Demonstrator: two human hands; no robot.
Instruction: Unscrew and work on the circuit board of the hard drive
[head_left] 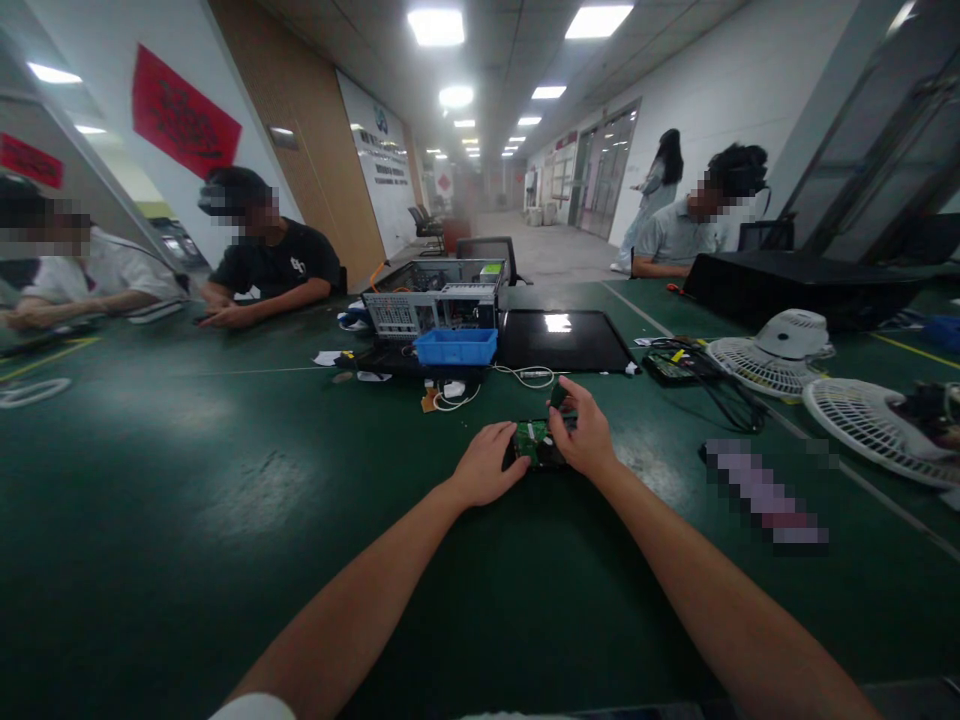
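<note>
A small black device with a bare green circuit board lies on the green table in front of me. My left hand grips its left side, thumb along the near edge and fingers at the far edge. Over the device's right part, my right hand pinches a small dark object that stands upright between thumb and fingers. Its lower end is hidden by the fingers, and I cannot make out its kind. The right side of the device is partly covered by my right hand.
Beyond the device are a blue tray, an open computer case, a black flat panel and a white cable. Fan parts and black cables lie on the right. Other people sit across the table.
</note>
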